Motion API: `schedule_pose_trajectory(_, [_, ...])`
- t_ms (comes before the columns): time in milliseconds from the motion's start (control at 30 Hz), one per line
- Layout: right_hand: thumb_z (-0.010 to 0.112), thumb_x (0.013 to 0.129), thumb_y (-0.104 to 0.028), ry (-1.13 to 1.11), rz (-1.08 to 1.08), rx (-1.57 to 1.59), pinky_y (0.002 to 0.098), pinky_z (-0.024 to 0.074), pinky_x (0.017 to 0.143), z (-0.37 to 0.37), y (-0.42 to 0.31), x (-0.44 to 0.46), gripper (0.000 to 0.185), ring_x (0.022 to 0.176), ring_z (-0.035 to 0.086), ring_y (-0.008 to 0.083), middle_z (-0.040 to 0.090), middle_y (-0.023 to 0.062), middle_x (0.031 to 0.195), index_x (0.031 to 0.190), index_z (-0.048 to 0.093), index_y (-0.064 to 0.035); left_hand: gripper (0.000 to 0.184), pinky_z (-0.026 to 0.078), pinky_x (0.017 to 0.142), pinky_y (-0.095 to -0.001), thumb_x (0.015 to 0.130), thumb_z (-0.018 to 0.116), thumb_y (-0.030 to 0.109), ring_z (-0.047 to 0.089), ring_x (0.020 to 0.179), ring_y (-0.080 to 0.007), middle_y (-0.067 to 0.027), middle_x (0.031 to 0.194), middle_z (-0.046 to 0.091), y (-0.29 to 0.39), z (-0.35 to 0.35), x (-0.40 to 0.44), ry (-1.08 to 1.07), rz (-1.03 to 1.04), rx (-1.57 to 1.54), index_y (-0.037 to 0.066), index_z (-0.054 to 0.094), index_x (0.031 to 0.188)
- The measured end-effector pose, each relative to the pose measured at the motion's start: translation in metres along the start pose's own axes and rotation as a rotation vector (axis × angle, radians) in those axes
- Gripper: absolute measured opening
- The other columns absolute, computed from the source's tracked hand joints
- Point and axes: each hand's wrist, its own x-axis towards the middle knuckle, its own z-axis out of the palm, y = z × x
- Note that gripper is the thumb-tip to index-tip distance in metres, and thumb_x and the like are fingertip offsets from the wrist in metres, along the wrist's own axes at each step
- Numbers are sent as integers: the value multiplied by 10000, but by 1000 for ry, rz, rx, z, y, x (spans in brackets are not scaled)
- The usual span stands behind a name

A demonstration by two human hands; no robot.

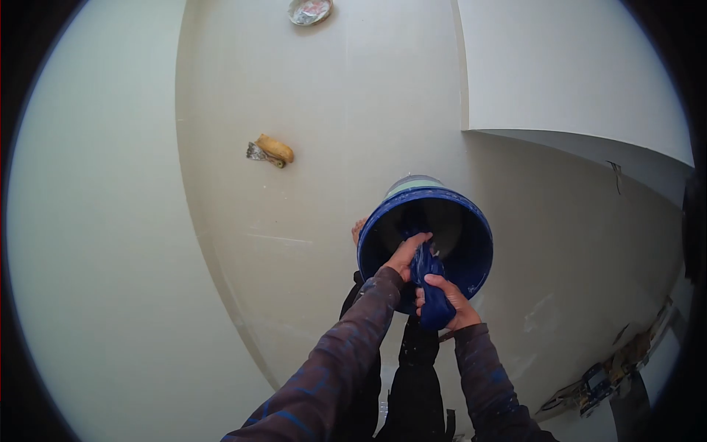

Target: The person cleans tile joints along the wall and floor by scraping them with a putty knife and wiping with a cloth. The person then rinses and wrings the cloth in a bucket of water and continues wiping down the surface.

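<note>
Over the mouth of a blue bucket (481,214) hangs a bunched dark blue cloth (436,303). My left hand (404,256) is wrapped round the cloth's upper part, inside the rim's outline. Closer to me, my right hand (454,300) grips the same cloth near the bucket's near edge, thumb on top. The cloth's far end runs into the shadowed inside of the bucket, where its tip and the contents are hard to make out.
A yellow sponge (275,148) lies on the floor (309,88) beside a scraper-like tool (258,154). A round container (310,10) stands at the far edge. White walls flank both sides. Tools and debris (595,380) lie at lower right. A bare foot (358,230) shows beside the bucket.
</note>
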Motion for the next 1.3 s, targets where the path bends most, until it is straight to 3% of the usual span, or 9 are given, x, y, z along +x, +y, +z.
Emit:
schedule_pose_trajectory(233, [875,775,-312,454,-205,-1869,518,545,974,17,-42,50,737,1040,717,378,719,207,1175,1369,588,16,384,575,899,-529,931,709,290,703,1069,-485,-302,1164,718,20,41,3,850,303,1019,4,676,1184])
schedule_pose_trajectory(367, [847,806,-322,536,-780,-1974,528,513,1014,-54,-24,96,656,1154,654,452,703,234,1195,1312,599,14,592,507,1064,-543,870,743,220,626,1215,-526,-365,1251,665,31,74,-16,892,341,922,-52,543,1357])
schedule_pose_trajectory(567, [490,1057,-627,24,32,47,560,427,1136,-112,-6,112,764,1375,530,352,473,184,1575,1577,370,-80,760,477,1100,-538,844,764,154,507,1360,-510,-347,1439,501,-19,77,-30,898,400,864,-58,369,1457])
schedule_pose_trajectory(667, [532,1008,-709,241,-164,269,531,408,1172,-21,-22,65,921,1347,557,346,464,163,1591,1609,287,-56,736,454,1118,-540,872,731,192,448,1410,-482,-353,1469,437,-33,90,-82,812,304,1164,-81,391,1465])
schedule_pose_trajectory(800, [686,974,-579,126,-206,-49,393,569,1010,-98,11,132,563,1064,724,233,755,22,1154,1274,681,-103,717,447,1140,-484,913,706,219,438,1426,-399,-310,1480,407,-47,81,-127,656,116,1603,-59,396,1497])
schedule_pose_trajectory(867, [698,985,-466,131,-137,47,365,620,863,-86,1,92,339,913,747,200,772,-22,960,1051,747,-137,771,417,1159,-423,934,683,303,475,1381,-329,-268,1465,439,-79,24,-124,228,537,1044,-56,372,1541])
schedule_pose_trajectory(1033, [659,982,-419,-194,-1,454,434,597,816,-75,35,48,506,925,654,193,640,21,1056,1349,596,-76,1004,412,1188,-443,967,562,753,454,1470,-330,-154,1498,525,-68,1,-120,179,-70,-363,43,301,1629])
schedule_pose_trajectory(1167, [599,996,-523,-681,175,880,428,573,828,-5,69,6,692,907,543,200,476,26,1015,1461,458,-30,1049,527,1074,-445,937,627,739,608,1306,-333,-155,1360,635,-61,-4,-71,-538,5,-566,42,277,1639])
schedule_pose_trajectory(1300, [629,994,-539,-560,13,704,421,587,790,3,70,1,618,912,607,228,589,58,1028,1357,548,-45,709,651,825,-378,892,820,532,748,958,-273,-110,1091,738,-35,25,-74,-395,185,-721,28,601,1339])
